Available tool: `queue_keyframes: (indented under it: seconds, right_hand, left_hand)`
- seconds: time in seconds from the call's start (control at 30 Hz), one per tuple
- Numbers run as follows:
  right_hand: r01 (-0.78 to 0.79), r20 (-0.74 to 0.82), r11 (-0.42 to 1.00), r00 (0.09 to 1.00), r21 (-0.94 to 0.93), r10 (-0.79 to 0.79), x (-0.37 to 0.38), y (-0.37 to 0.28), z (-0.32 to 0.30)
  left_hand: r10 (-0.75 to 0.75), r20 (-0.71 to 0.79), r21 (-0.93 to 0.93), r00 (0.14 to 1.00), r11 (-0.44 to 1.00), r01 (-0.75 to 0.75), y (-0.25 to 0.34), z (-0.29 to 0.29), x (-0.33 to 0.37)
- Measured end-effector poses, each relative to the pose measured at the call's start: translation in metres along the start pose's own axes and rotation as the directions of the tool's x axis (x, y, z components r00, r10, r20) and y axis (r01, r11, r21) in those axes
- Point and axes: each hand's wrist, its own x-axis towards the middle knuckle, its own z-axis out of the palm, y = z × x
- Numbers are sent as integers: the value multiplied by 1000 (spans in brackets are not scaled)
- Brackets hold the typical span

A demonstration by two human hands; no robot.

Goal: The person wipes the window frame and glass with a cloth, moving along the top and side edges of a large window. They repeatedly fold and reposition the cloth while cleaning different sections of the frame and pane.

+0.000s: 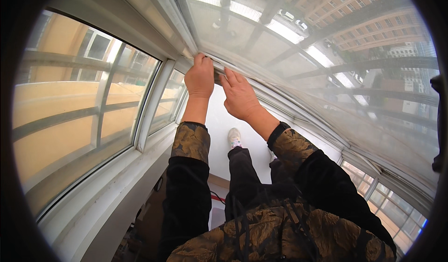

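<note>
My left hand (199,77) is closed, its knuckles up, at the lower left corner of a large window covered with fine mesh (298,38). Its fingertips and whatever lies inside them are hidden. Close beside it, my right hand (240,94) has its thumb and fairly straight fingers on the white window frame (268,87). A short grey strip of the frame shows between the two hands. Both arms reach forward in dark sleeves with patterned cuffs.
On the left stands another window (79,108) with bars outside and a white sill (102,182). Below me are a white floor surface (217,122) and my light shoe (234,137). Buildings and cars lie far down beyond the bars. More barred windows (392,203) line the lower right.
</note>
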Motion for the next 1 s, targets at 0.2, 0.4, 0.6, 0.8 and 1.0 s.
queue_keyframes:
  seconds: [0.2, 0.4, 0.6, 0.8, 1.0]
  right_hand:
    - [15, 23, 1000, 1000, -12, -14, -2, 4, -1]
    - [33, 12, 999, 999, 10, -33, -1, 3, 0]
    - [-7, 15, 997, 1000, 73, 5, -12, 2, -10]
    - [19, -55, 994, 998, 103, -13, -3, 1, -10]
    - [-43, 36, 997, 999, 63, 40, 12, 2, -2]
  left_hand:
    - [45, 188, 102, 981, 993, -66, -8, -8, -22]
    - [0, 228, 164, 974, 986, -38, 1, 0, -29]
    - [-50, 335, 212, 941, 977, -23, 12, -6, -34]
    - [-71, 294, 194, 953, 981, 14, 14, -2, -31]
    - [-48, 311, 153, 949, 988, 0, 1, -8, -33]
